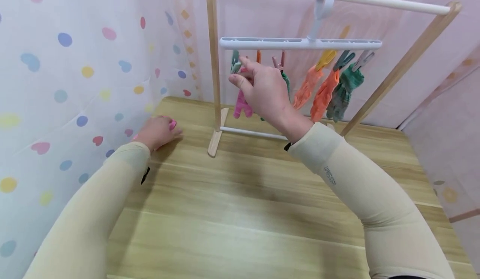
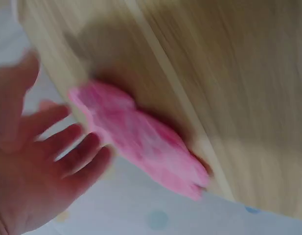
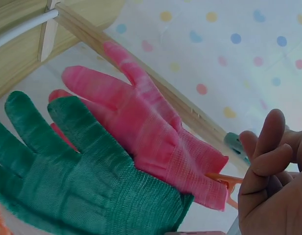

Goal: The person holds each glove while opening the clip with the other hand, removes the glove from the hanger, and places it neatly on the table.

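My left hand point(image 1: 158, 132) is at the table's left edge, its fingers loosely spread beside a pink glove point(image 2: 136, 132) that lies on the wood. Up at the left end of the white hanger point(image 1: 270, 45), my right hand point(image 1: 268, 89) pinches a green clothespin point(image 1: 235, 67) between thumb and index finger. No glove hangs from that clothespin. Close by, an orange clothespin point(image 3: 229, 181) bites the cuff of a hanging pink glove point(image 3: 146, 132). In the right wrist view a green glove point(image 3: 92, 181) hangs in front of it.
The hanger hooks over the top bar point(image 1: 390, 2) of a wooden rack, whose left post point(image 1: 213, 54) stands near my right hand. Further right hang orange gloves point(image 1: 325, 98) and a grey-green glove point(image 1: 343, 93) on clothespins. A dotted curtain point(image 1: 93, 54) borders the table's left side.
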`<state>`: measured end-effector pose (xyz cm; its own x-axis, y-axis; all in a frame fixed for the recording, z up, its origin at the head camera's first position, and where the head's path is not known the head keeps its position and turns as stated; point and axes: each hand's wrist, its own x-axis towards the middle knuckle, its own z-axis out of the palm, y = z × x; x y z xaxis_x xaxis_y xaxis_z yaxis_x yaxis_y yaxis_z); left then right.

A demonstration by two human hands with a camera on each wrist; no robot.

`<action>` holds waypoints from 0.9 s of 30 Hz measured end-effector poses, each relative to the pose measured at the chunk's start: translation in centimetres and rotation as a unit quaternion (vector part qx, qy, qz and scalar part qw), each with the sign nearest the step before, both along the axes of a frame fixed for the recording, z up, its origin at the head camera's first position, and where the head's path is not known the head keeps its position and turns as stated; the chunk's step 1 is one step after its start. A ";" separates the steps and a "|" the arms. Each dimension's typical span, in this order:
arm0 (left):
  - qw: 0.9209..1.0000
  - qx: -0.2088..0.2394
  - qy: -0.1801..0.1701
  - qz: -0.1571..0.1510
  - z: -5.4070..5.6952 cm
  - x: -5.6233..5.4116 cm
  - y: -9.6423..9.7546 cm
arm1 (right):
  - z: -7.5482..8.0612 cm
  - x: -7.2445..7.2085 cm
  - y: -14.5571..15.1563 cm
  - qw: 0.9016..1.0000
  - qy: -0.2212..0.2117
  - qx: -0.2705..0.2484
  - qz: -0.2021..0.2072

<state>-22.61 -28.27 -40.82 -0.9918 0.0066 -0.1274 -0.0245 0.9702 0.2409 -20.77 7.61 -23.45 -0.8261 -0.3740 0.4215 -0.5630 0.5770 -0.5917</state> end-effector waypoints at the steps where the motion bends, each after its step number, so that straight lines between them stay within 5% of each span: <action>1: 0.999 0.016 0.033 0.006 0.3 0.2 0.8 | -0.2 0.1 0.1 1.000 0.001 -0.008 0.004; 5: 0.987 0.095 0.133 -0.003 2.3 1.8 5.5 | -1.2 0.3 1.0 0.999 0.012 -0.040 -0.006; 12: 0.955 0.171 0.220 -0.107 6.7 3.4 13.6 | -1.2 -0.5 2.7 0.995 -0.039 -0.065 -0.061; 18: 0.923 0.331 0.187 -0.067 10.0 2.4 18.7 | -0.2 -0.9 2.9 0.996 -0.077 -0.020 -0.029; 23: 0.888 0.429 0.164 -0.014 11.3 1.0 20.1 | 0.5 -1.4 2.3 0.997 -0.070 -0.022 -0.033; 27: 0.888 0.421 0.185 -0.013 11.8 1.0 20.0 | 1.2 -1.8 1.9 0.997 -0.051 -0.014 -0.064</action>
<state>-21.59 -8.28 -29.06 -0.9630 -0.0305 0.2677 0.2274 0.4408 0.8683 -22.60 9.54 -22.26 -0.9054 -0.2528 0.3411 -0.4221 0.6228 -0.6587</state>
